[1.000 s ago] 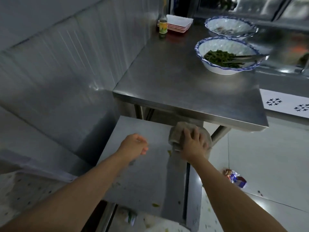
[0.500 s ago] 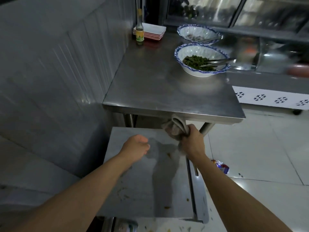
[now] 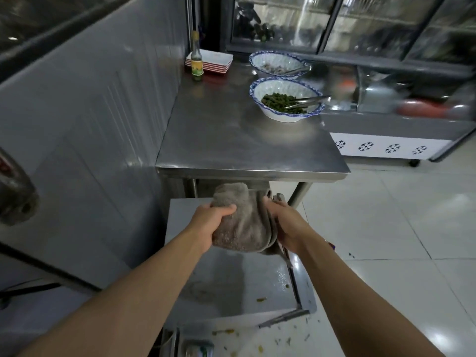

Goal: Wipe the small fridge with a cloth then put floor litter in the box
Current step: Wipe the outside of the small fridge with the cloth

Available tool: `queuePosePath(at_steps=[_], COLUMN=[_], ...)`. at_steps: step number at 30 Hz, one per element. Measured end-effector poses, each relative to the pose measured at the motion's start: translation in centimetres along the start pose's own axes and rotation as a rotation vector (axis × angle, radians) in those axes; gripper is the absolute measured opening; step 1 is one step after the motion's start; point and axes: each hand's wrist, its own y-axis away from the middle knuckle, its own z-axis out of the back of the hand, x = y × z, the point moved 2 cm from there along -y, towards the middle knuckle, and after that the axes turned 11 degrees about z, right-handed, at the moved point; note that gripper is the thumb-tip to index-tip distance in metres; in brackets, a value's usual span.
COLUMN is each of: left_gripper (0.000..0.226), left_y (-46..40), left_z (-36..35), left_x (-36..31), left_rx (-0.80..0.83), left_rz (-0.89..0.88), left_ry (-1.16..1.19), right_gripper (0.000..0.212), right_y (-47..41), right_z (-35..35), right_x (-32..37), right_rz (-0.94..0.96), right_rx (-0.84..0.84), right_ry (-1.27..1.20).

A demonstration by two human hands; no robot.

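While both hands — left hand [image 3: 209, 226], right hand [image 3: 286, 226] — grip cloth [image 3: 242, 228]

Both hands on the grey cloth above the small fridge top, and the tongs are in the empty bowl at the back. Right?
Not quite. In the head view the tongs lie in the near bowl, the one holding green vegetables, not an empty one. The rest holds: the left hand and the right hand both grip the grey cloth above the small fridge top.
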Motion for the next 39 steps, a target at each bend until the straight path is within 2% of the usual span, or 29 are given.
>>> queuePosePath(at_steps=[2,3,6,9,13,16,19,21,23,25,28,31,33,35,37,39], left_gripper=[0.039,0.041,0.046,0.056,0.061,0.055,0.027,0.019,0.020,0.020,0.019,0.016,0.032,0.047,0.046,0.044], left_y=[-0.3,-0.4,-0.9,-1.3,-1.6,-1.7,-1.9,-2.5,-3.3,-4.3,-6.0,-7.4,-8.2,-8.5,-8.6,-8.5], left_z=[0.1,0.2,0.6,1.0,0.6,-0.2,-1.0,-1.3,-1.8,-2.4,-3.1,-2.9,-1.8,-0.4,1.0,2.3], left_x=[0.3,0.5,0.8,0.9,0.4,0.4,0.7,1.0,1.2,1.3,1.8,2.9,3.5,3.6,3.5,3.5], left_rx=[-0.038,-0.063,-0.207,-0.318,-0.135,-0.228,-0.314,-0.280,-0.240,-0.238,-0.209,-0.116,-0.190,-0.340,-0.428,-0.494], left_rz=[-0.048,-0.061,-0.083,-0.132,-0.138,-0.239,-0.304,-0.264,-0.233,-0.223,-0.192,-0.134,-0.153,-0.191,-0.246,-0.288], left_ry=[-0.060,-0.071,-0.052,-0.053,-0.341,-0.728,-0.933,-0.954,-0.918,-0.817,-0.717,-0.745,-0.837,-0.906,-0.944,-0.965], right_gripper=[0.087,0.090,0.072,0.054,0.040,0.053,0.028,0.017,0.016,0.020,0.040,0.036,0.032,0.040,0.044,0.042], right_y=[0.0,0.0,-0.3,-0.5,-0.5,-0.9,-1.6,-2.3,-3.2,-4.6,-7.7,-10.3,-11.6,-12.0,-11.5,-10.5], right_z=[0.1,0.1,0.6,1.4,2.2,2.6,3.0,4.2,5.7,6.5,6.7,6.2,5.9,5.8,5.0,3.6], right_x=[-0.5,-0.6,-1.1,-1.1,-0.8,-0.6,-0.5,-0.5,-0.7,-0.9,-1.4,-2.2,-3.2,-4.5,-5.5,-6.6], right_rz=[0.058,0.116,0.255,0.211,0.117,0.203,0.329,0.302,0.203,0.196,0.255,0.381,0.401,0.378,0.461,0.545], right_rx=[-0.031,-0.066,-0.183,-0.088,0.147,0.147,0.098,0.106,0.122,0.079,-0.075,-0.130,-0.113,-0.136,-0.224,-0.249], right_ry=[0.206,0.310,0.422,0.359,0.281,0.678,0.966,0.927,0.750,0.689,0.745,0.922,1.112,1.357,1.508,1.493])
